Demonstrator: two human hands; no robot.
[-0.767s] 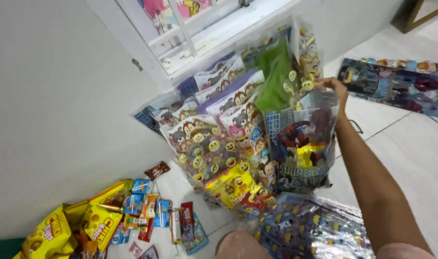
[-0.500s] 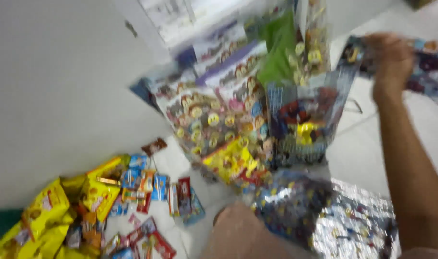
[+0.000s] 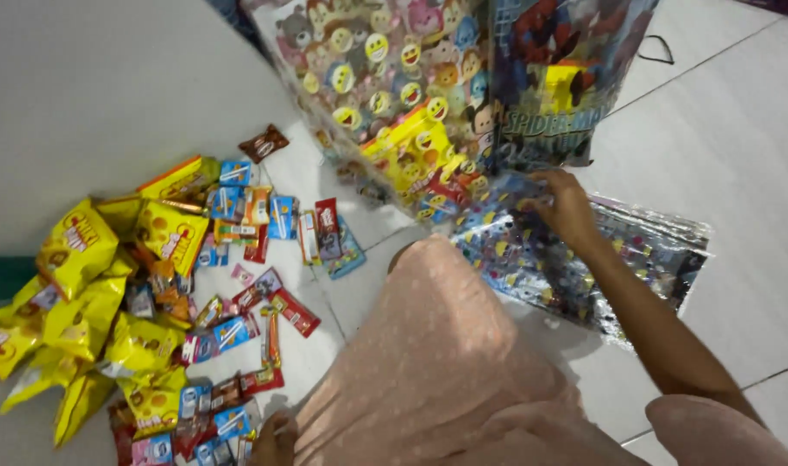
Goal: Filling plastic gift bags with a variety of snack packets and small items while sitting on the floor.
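The scene is set on a floor (image 3: 739, 155) laid with large pale grey tiles, whose thin dark grout lines are seen running diagonally across the right side and again near the lower right corner. The upper left is filled by a plain, off-white wall (image 3: 109, 95), unmarked and evenly lit. A narrow dark green strip (image 3: 1, 278) is seen at the far left edge, where the wall meets the floor. Soft, diffuse light is cast over everything, and only faint shadows are thrown on the tiles.
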